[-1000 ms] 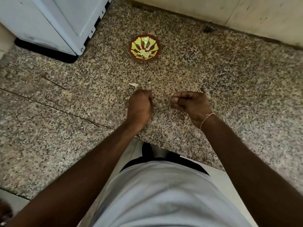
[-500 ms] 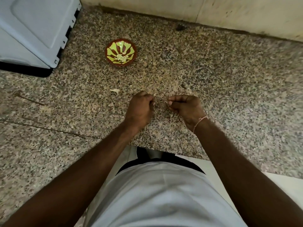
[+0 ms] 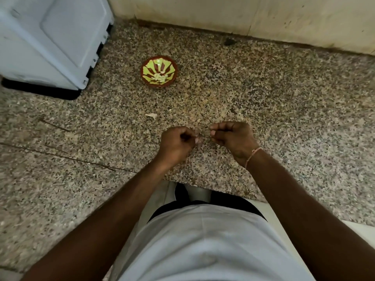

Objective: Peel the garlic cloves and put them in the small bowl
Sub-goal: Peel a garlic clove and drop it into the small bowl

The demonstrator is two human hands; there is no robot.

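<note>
While both hands hover close together over the speckled granite counter, the left hand has its fingers curled in, and something small and pale shows at its fingertips, apparently a garlic clove, though it is too small and blurred to be sure. The right hand sits just beside it, a small gap between them, its fingers also curled with thumb and forefinger pressed together; whether they pinch a scrap of skin cannot be told. A thin pink thread circles the right wrist.

The small bowl, red-brown with a yellow-green petal pattern, stands well beyond the hands toward the wall, and pale peeled cloves lie in its bottom. Between bowl and hands, a loose bit of garlic skin lies on the counter. A white appliance occupies the far left corner, near the bowl but apart from it.
</note>
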